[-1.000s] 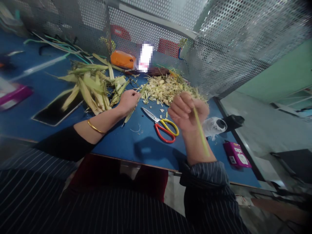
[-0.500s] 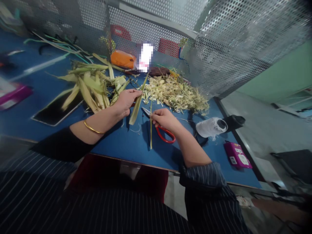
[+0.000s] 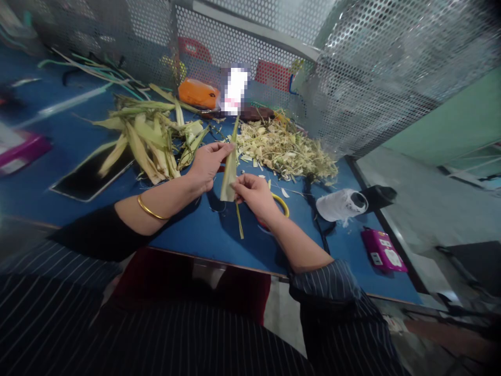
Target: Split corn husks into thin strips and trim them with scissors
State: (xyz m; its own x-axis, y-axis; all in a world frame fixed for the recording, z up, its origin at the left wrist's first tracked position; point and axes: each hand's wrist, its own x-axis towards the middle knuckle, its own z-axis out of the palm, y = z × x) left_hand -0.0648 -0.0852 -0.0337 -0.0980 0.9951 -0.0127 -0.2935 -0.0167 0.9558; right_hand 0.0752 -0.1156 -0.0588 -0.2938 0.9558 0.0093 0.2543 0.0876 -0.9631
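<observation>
Head cam faces fwd/down, near tbl (image 3: 203, 235), tho edges seem blurry.

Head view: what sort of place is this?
Probably a handicraft workspace: there is a husk-like strip in hand, with a pile of trimmings and a white spool, apparently thread, on a blue table.

On the table (image 3: 207, 237), husks (image 3: 151, 133) lie left of the left hand (image 3: 206, 166), a heap of shreds (image 3: 289, 150) behind the right hand (image 3: 255, 194), and, farther right, a spool (image 3: 334, 204) behind a packet (image 3: 384, 251).
</observation>
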